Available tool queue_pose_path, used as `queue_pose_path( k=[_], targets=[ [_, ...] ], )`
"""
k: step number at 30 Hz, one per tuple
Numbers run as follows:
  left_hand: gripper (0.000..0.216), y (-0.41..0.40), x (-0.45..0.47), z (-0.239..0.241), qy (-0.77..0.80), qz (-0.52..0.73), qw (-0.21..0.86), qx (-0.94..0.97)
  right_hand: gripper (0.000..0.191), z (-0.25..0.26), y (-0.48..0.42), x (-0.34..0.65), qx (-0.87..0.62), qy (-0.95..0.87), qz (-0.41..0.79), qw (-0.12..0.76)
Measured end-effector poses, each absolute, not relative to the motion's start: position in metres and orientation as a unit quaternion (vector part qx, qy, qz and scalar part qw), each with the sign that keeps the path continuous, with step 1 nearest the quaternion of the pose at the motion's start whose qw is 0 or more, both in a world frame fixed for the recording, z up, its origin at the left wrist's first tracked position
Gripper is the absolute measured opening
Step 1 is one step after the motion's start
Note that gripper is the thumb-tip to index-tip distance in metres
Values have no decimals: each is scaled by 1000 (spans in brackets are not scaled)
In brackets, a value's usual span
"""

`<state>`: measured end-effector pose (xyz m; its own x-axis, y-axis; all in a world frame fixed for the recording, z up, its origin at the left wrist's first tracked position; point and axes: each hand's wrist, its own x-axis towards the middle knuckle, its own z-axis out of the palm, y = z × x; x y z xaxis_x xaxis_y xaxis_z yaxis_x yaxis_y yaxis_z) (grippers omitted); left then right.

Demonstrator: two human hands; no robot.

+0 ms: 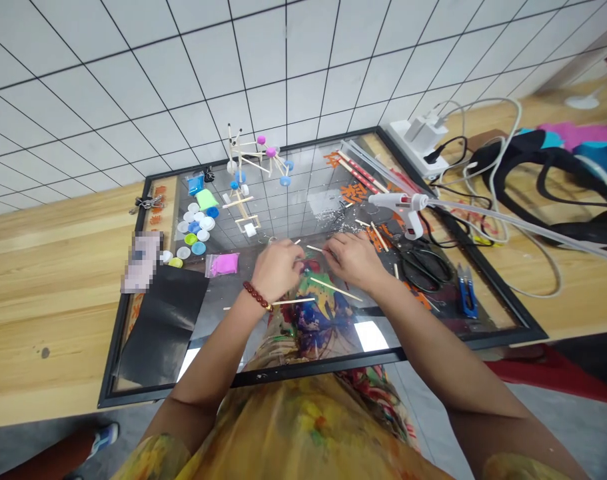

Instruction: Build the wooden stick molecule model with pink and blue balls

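My left hand [279,267], with a red bead bracelet on the wrist, and my right hand [354,259] rest close together on a framed mirror panel [498,303]. Both have fingers curled in a pinch around thin wooden sticks [310,248] held between them. More loose sticks [336,289] lie on the glass just under my hands. A stick model with pink and blue caps [256,160] stands at the far side of the panel.
A white glue gun [400,207] lies right of my hands, with black scissors [423,267] and blue snips [467,299] nearby. Coloured bottle caps [196,230], a pink packet [222,265] and black sheet [166,320] sit left. Power strip [418,137] and cables lie far right.
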<state>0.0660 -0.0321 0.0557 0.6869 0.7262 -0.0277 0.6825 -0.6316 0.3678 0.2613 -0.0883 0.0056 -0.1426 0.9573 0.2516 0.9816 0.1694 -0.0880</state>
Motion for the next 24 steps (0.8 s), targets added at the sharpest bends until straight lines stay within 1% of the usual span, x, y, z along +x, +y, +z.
queue_pose_path(
  k=[1,3,7,9,13,15,18,20,21,24],
  targets=[
    [15,-40,71,56,346,49,186,918,20,5,-88,262,-646,-752,-50,124],
    [17,-56,82,55,276,19,170,946,19,5,-88,264,-648,-751,-49,119],
    [18,-70,88,55,214,-15,118,970,21,4,-88,265,-646,-753,-44,117],
    [17,-64,79,62,227,-32,122,966,22,4,-88,265,-647,-752,-44,116],
    [12,-46,51,75,315,-92,161,931,22,4,-88,263,-650,-750,-33,119],
    [14,-46,42,75,329,-127,162,922,21,4,-88,262,-651,-748,-30,124],
    [10,-60,41,66,316,-161,172,919,20,2,-87,261,-654,-742,-24,143],
    [17,-70,42,61,287,-159,181,927,20,0,-87,260,-656,-733,-8,177],
    [20,-73,42,59,278,-150,181,931,20,0,-86,260,-655,-726,8,207],
    [22,-71,39,62,302,-79,203,928,16,3,-86,258,-643,-679,102,340]
  ],
)
